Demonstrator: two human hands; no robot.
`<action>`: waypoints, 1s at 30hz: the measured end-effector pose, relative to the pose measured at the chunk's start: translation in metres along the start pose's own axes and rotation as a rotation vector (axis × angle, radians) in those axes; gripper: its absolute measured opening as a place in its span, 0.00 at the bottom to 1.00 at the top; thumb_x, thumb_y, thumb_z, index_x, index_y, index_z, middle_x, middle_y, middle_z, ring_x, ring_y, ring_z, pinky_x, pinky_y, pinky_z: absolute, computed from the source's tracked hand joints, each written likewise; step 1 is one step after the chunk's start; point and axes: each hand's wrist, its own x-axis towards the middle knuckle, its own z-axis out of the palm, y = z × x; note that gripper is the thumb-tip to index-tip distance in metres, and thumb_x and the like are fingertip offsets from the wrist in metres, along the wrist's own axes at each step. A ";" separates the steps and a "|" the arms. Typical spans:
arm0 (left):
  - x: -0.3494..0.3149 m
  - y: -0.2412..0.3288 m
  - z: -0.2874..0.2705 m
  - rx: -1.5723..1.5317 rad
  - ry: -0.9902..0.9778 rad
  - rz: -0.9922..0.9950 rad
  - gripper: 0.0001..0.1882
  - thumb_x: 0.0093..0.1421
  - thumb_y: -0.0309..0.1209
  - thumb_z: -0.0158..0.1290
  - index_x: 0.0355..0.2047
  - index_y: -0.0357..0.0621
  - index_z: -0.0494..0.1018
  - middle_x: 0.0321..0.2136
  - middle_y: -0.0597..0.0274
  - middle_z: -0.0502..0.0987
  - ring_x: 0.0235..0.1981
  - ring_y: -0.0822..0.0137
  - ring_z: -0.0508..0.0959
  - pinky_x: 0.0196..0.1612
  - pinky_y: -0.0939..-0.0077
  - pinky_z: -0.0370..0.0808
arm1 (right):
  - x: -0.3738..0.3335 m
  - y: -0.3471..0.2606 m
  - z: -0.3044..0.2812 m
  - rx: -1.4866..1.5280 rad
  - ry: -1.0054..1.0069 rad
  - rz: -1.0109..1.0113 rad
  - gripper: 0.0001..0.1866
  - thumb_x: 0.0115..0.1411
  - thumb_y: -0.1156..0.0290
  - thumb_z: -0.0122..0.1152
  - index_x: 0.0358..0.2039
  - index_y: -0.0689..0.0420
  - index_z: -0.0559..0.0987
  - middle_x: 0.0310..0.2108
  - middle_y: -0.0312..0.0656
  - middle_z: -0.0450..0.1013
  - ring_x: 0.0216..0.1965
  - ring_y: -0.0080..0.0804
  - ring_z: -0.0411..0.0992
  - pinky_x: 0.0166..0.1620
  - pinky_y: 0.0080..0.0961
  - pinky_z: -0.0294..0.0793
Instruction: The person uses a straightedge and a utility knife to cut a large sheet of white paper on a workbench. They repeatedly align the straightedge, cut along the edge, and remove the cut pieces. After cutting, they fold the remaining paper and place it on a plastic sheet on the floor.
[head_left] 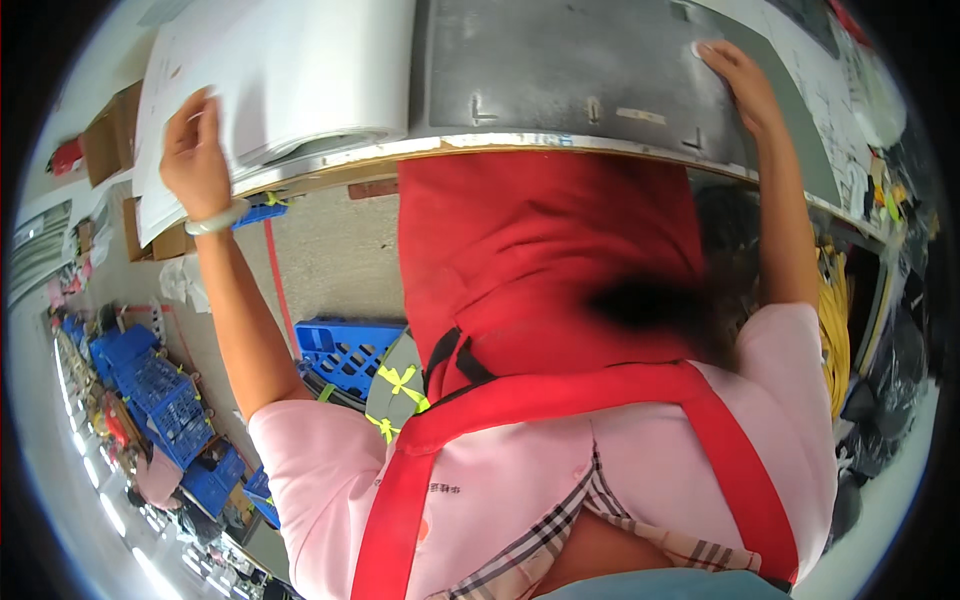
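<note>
My left hand (197,155), with a pale bangle on its wrist, is over the left end of the white sheets (300,75). Its fingers are loosely bent and apart, with nothing visible in them. Beside those sheets lies a dark grey plate (560,75) with short slots and marks along its near edge. At the plate's right side, the fingers of my right hand (742,82) come together at a small white bit (697,49). Whether that bit is held or belongs to a fingertip cannot be made out.
The worktable's front edge (345,152) runs across in front of my red apron (540,230). Blue plastic crates (350,350) stand on the floor at left, and cardboard boxes (112,130) beyond the table's left end. Yellow material (833,330) hangs below the table at right.
</note>
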 end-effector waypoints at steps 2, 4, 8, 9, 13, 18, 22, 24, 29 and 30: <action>-0.043 0.075 0.056 0.114 -0.246 0.255 0.08 0.63 0.21 0.56 0.41 0.38 0.81 0.34 0.61 0.82 0.34 0.72 0.80 0.39 0.76 0.77 | 0.020 0.018 -0.012 -0.109 0.032 0.049 0.15 0.61 0.57 0.66 0.41 0.54 0.81 0.35 0.29 0.74 0.40 0.21 0.69 0.47 0.20 0.67; -0.079 0.110 0.092 -0.012 -0.500 0.316 0.06 0.61 0.25 0.58 0.38 0.39 0.80 0.31 0.57 0.80 0.31 0.60 0.81 0.38 0.73 0.78 | 0.031 0.027 -0.011 -0.168 0.027 0.045 0.14 0.61 0.55 0.66 0.38 0.52 0.82 0.30 0.25 0.72 0.37 0.18 0.68 0.45 0.18 0.65; -0.107 0.094 0.148 0.131 -0.637 0.399 0.10 0.56 0.28 0.62 0.38 0.38 0.80 0.34 0.54 0.78 0.35 0.52 0.78 0.39 0.66 0.76 | 0.034 0.019 0.002 -0.134 0.045 0.040 0.11 0.61 0.62 0.65 0.38 0.56 0.81 0.30 0.31 0.74 0.32 0.21 0.69 0.37 0.21 0.69; -0.111 0.090 0.157 0.155 -0.649 0.410 0.10 0.55 0.28 0.63 0.38 0.38 0.80 0.36 0.54 0.78 0.36 0.51 0.78 0.39 0.66 0.76 | 0.032 0.016 0.005 -0.104 0.060 0.063 0.10 0.61 0.66 0.64 0.38 0.58 0.80 0.30 0.34 0.75 0.31 0.23 0.70 0.35 0.22 0.70; -0.114 0.079 0.166 0.199 -0.653 0.466 0.11 0.55 0.30 0.63 0.38 0.39 0.80 0.38 0.55 0.79 0.39 0.53 0.77 0.41 0.63 0.76 | 0.021 0.006 0.016 -0.093 0.164 -0.041 0.10 0.57 0.67 0.67 0.30 0.61 0.80 0.24 0.33 0.73 0.27 0.21 0.66 0.31 0.23 0.66; -0.115 0.082 0.168 0.202 -0.663 0.430 0.10 0.54 0.30 0.63 0.35 0.39 0.79 0.33 0.57 0.77 0.38 0.52 0.76 0.42 0.62 0.74 | 0.017 -0.003 0.021 -0.122 0.190 -0.041 0.11 0.57 0.66 0.67 0.31 0.61 0.81 0.24 0.34 0.73 0.26 0.21 0.66 0.30 0.25 0.66; -0.118 0.077 0.168 0.229 -0.631 0.446 0.10 0.54 0.30 0.63 0.34 0.39 0.79 0.31 0.57 0.77 0.37 0.52 0.76 0.41 0.61 0.74 | 0.016 -0.009 0.030 -0.060 0.165 0.005 0.10 0.57 0.66 0.67 0.31 0.62 0.80 0.24 0.34 0.73 0.26 0.21 0.65 0.29 0.25 0.65; -0.118 0.078 0.168 0.234 -0.625 0.456 0.09 0.54 0.31 0.62 0.34 0.40 0.79 0.31 0.57 0.77 0.37 0.52 0.76 0.40 0.62 0.74 | 0.016 -0.009 0.031 -0.023 0.165 0.024 0.10 0.57 0.67 0.67 0.31 0.62 0.80 0.24 0.34 0.73 0.25 0.21 0.65 0.28 0.24 0.65; -0.119 0.079 0.169 0.248 -0.608 0.482 0.09 0.55 0.32 0.62 0.33 0.40 0.79 0.31 0.57 0.77 0.36 0.53 0.76 0.40 0.62 0.74 | 0.018 -0.003 0.028 -0.020 0.156 -0.007 0.10 0.58 0.67 0.67 0.32 0.62 0.81 0.24 0.35 0.73 0.25 0.22 0.66 0.28 0.24 0.65; -0.120 0.079 0.169 0.251 -0.599 0.493 0.09 0.55 0.32 0.62 0.33 0.40 0.79 0.31 0.57 0.77 0.36 0.53 0.76 0.40 0.62 0.74 | 0.015 -0.007 0.029 -0.027 0.155 -0.006 0.10 0.58 0.67 0.67 0.32 0.62 0.81 0.24 0.36 0.73 0.24 0.22 0.66 0.28 0.24 0.65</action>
